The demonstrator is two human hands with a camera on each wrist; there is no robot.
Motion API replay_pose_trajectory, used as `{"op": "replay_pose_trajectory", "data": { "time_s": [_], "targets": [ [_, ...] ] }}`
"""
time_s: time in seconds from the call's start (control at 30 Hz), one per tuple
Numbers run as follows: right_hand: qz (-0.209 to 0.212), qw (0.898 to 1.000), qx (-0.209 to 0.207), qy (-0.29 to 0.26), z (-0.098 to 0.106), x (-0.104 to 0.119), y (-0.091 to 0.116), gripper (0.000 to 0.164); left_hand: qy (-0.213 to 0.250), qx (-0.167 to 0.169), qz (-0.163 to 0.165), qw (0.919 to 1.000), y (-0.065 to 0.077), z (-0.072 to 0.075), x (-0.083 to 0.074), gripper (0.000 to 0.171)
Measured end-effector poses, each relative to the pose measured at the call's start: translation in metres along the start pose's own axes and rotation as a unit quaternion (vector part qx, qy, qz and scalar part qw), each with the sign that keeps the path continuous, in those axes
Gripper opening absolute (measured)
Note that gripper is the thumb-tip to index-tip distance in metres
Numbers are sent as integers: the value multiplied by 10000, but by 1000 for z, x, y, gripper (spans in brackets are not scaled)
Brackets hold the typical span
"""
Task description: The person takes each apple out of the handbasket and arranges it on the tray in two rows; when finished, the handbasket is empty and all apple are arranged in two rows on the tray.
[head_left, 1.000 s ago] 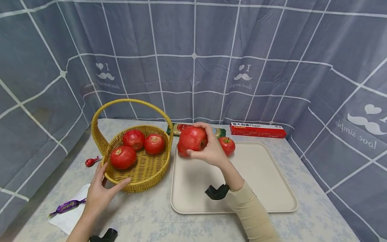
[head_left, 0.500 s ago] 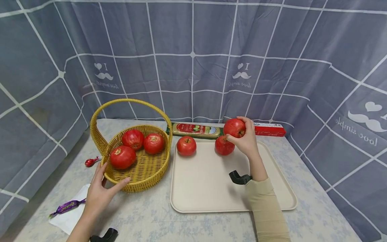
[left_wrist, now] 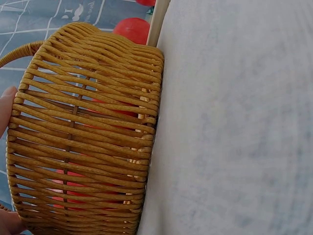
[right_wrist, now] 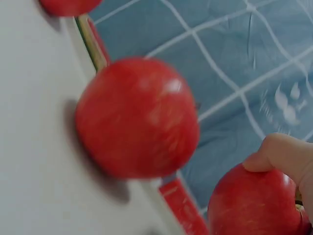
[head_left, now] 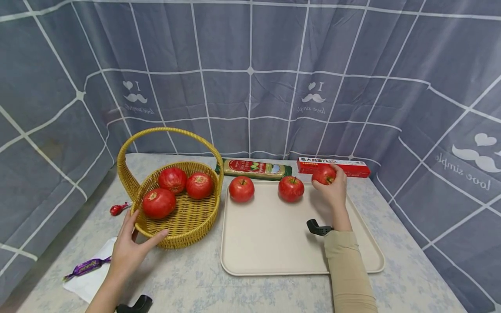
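My left hand point(head_left: 131, 245) holds the near left rim of a yellow wicker basket point(head_left: 188, 239), thumb over the front rim and fingers along the outside. In the basket lie three red fruits point(head_left: 158, 203) with tan, crown-like marks, like pomegranates. My right hand point(head_left: 333, 188) grips a red apple point(head_left: 323, 174) from its right side, at the far right corner of a cream tray point(head_left: 274, 243). Two more apples stand along the tray's back, one at the left point(head_left: 241, 189) and one in the middle point(head_left: 291, 189). The right wrist view shows my thumb on the held apple point(right_wrist: 254, 200).
Behind the tray lie a green-and-gold pasta packet point(head_left: 254, 169) and a red pasta box point(head_left: 356, 168). Left of the basket is a red lollipop point(head_left: 117, 209). A purple-wrapped candy point(head_left: 88, 267) lies on a white napkin point(head_left: 84, 284). A grey curtain point(head_left: 219, 95) encloses the table.
My right hand has carried its apple rightward, past the other two, and lowered it at the tray's far right corner. My left hand and the basket stay in place.
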State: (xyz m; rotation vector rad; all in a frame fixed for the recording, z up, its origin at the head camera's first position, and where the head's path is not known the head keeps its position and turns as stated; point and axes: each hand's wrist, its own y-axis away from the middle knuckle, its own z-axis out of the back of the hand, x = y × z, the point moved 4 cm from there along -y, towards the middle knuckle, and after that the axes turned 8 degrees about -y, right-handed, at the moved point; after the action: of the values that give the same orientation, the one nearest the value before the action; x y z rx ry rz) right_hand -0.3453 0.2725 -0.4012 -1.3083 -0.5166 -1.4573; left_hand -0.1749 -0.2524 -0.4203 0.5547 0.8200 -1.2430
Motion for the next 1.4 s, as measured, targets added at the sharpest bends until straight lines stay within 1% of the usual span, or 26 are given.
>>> {"op": "replay_pose_trajectory", "data": {
  "time_s": [0.17, 0.3, 0.47, 0.6, 0.8, 0.9, 1.0, 1.07, 1.17, 1.3, 1.4],
  "targets": [
    [-329, 9986, -25, 409, 4, -19, 2, 76, -34, -16, -26, 10000, 1, 0, 0, 109],
    [-521, 9961, -50, 707, 9, -26, 4, 81, -37, -26, -37, 10000, 1, 0, -1, 109],
    [-733, 9945, -295, 695, 17, -30, 3, 89, -42, -50, -47, 10000, 0, 0, -2, 109],
    [-825, 9922, -557, 755, 23, -33, 3, 87, -65, -39, -32, 10000, 1, 0, -2, 108],
    [-952, 9900, -702, 763, 27, -37, 1, 93, -66, -22, -28, 10000, 1, 1, -1, 109],
    [-994, 9896, -752, 722, 28, -38, 0, 89, -44, -29, -39, 10000, 1, 1, -1, 109],
    [-1028, 9891, -743, 745, 29, -38, 0, 83, -41, -42, -29, 10000, 1, 0, -1, 109],
    [-1024, 9889, -694, 823, 29, -39, -1, 82, -47, -50, -24, 10000, 1, 0, -1, 109],
    [-1040, 9887, -595, 903, 30, -39, -1, 84, -55, -70, -28, 10000, 1, 0, -2, 108],
    [-1146, 9883, -340, 951, 32, -38, -1, 92, -42, -90, -54, 9999, 1, 0, -2, 108],
    [-1193, 9883, -251, 914, 35, -32, -1, 95, -53, -91, -68, 9999, 1, 0, -2, 108]
  ]
}}
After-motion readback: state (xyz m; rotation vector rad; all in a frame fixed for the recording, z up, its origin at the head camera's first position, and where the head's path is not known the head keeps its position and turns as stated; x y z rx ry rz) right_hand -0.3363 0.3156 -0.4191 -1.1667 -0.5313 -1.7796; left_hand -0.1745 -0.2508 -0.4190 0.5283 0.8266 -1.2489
